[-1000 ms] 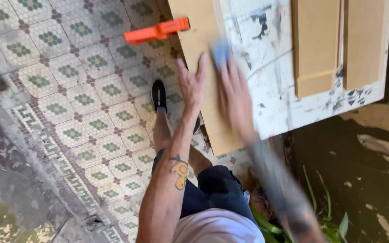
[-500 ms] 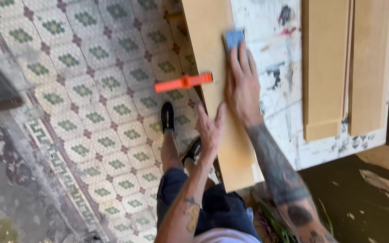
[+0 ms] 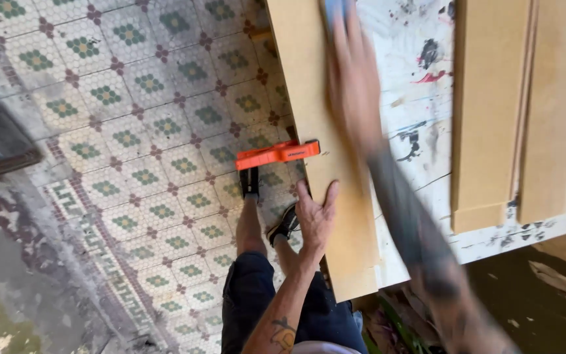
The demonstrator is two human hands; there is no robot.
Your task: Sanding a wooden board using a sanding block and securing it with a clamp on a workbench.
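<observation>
Left hand lies flat and open on the long tan fibreboard plank at the bench's near edge, while the blurred right hand presses a blue sanding block onto it

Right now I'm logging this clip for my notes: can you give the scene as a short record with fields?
Left hand: flat on the edge of the tan board
Right hand: blurred, on the board, blue pad at its fingers
Clamp: orange, at the board's edge
Worktable: white, paint-stained
Floor: patterned tiles

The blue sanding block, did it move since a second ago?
Yes. The blue sanding block slid along the wooden board, farther from the board's near end, past the orange clamp.
</observation>
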